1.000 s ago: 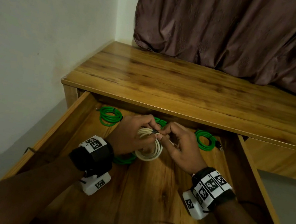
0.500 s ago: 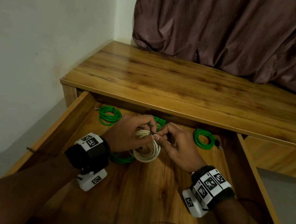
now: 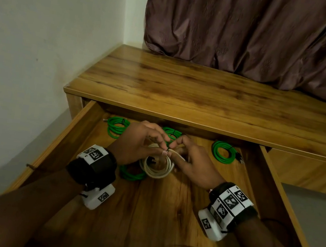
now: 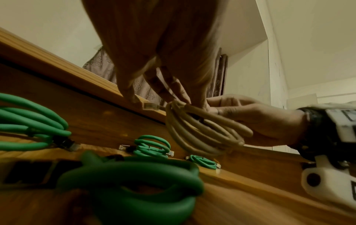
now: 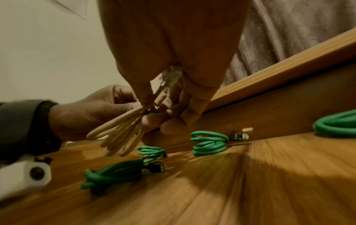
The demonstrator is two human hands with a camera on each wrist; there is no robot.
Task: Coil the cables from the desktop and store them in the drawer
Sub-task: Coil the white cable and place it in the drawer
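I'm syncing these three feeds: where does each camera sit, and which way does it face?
Head: on the head, looking down into the open drawer; both forearms, left hand and right hand show.
Left wrist: low in the drawer, looking up along the left hand at the white cable coil.
Right wrist: the same from the right side, right hand on top.
All share the white coil and green coils.

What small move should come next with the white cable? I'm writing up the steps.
Probably finish securing the tie, then set the coil down. Both the left hand and right hand pinch at the top of the white cable coil, held above the drawer floor among green coils.
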